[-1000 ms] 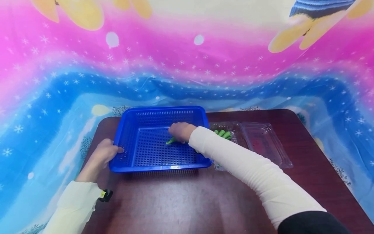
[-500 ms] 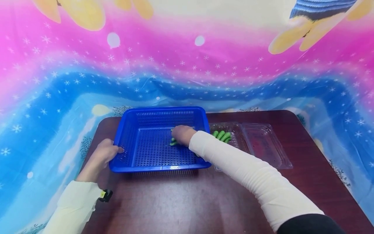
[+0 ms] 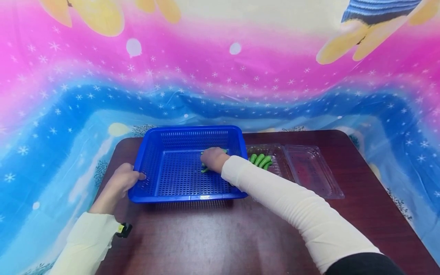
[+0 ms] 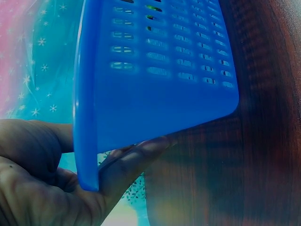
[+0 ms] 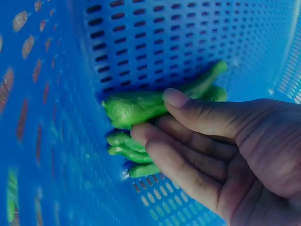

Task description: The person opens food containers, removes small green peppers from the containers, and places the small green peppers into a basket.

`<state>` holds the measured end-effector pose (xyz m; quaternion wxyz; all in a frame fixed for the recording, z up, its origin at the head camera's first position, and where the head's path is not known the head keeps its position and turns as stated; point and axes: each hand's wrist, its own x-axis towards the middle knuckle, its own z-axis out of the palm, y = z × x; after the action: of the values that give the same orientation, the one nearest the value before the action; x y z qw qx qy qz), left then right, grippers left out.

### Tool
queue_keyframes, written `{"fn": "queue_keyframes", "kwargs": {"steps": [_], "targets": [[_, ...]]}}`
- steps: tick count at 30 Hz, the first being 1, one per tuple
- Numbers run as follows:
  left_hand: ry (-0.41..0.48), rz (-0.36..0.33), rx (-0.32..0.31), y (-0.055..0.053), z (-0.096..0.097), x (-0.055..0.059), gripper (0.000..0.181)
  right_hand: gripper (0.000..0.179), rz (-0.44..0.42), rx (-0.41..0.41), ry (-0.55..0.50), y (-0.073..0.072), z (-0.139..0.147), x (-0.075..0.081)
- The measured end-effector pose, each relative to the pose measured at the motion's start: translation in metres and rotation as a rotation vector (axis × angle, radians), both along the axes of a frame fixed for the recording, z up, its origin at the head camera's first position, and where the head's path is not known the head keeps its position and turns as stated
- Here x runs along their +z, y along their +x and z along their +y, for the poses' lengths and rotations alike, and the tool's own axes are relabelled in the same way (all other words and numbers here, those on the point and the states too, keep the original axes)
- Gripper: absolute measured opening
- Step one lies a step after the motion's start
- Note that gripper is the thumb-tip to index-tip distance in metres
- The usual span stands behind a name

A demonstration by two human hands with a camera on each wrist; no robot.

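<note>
with 12 o'clock pointing away from you, your right hand [image 3: 214,159] has slid slightly toward 5 o'clock within the blue basket [image 3: 187,179] over the last second. the pepper end that stuck out at its 8 o'clock is gone from sight; short green pepper tips [image 3: 205,170] now show around the hand at 7, 10 and 2 o'clock. your cream sleeve [image 3: 271,187] has dropped toward 6 o'clock, baring more green peppers [image 3: 259,160] in the clear tray [image 3: 280,164].

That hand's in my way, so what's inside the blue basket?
Several green vegetables are bunched together in the blue basket. The right hand covers part of them, so I can't tell how many there are.
</note>
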<state>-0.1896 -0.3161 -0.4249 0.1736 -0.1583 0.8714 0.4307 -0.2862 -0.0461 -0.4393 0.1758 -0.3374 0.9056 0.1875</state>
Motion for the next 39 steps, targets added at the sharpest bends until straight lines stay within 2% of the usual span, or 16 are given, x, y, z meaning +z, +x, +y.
{"fn": "queue_keyframes", "kwargs": {"steps": [3,7,11,14,18,21,26,30,34,39], "targets": [[-0.006,-0.007,0.003,0.000,0.001,0.000,0.050,0.019,-0.017,-0.022,-0.081,-0.004,0.009,0.013],[-0.005,-0.012,0.007,0.001,0.001,0.000,0.049,0.021,-0.007,-0.057,-0.156,-0.017,0.029,0.039],[-0.002,-0.015,0.003,0.001,0.002,-0.001,0.048,0.017,-0.002,-0.087,-0.246,-0.027,0.058,0.069],[-0.006,-0.020,0.001,-0.001,0.003,0.000,0.048,0.009,0.029,-0.094,-0.326,-0.028,0.085,0.088],[-0.015,-0.027,0.003,-0.001,0.003,0.001,0.051,0.008,0.080,-0.097,-0.393,-0.027,0.125,0.098],[-0.023,-0.030,0.007,-0.001,0.003,0.001,0.053,0.009,0.068,-0.123,-0.425,-0.024,0.153,0.092],[-0.030,-0.026,0.014,0.000,0.003,0.000,0.055,0.012,0.092,-0.103,-0.421,-0.020,0.191,0.067],[-0.020,-0.015,0.014,0.000,0.005,-0.001,0.053,0.022,0.139,0.008,-0.452,-0.020,0.210,0.042],[-0.028,-0.011,0.016,0.000,0.006,-0.001,0.053,0.012,0.178,0.136,-0.455,-0.018,0.220,0.021],[-0.026,-0.012,0.024,0.001,0.005,0.000,0.053,0.011,0.190,0.211,-0.413,-0.015,0.225,0.002]]}}
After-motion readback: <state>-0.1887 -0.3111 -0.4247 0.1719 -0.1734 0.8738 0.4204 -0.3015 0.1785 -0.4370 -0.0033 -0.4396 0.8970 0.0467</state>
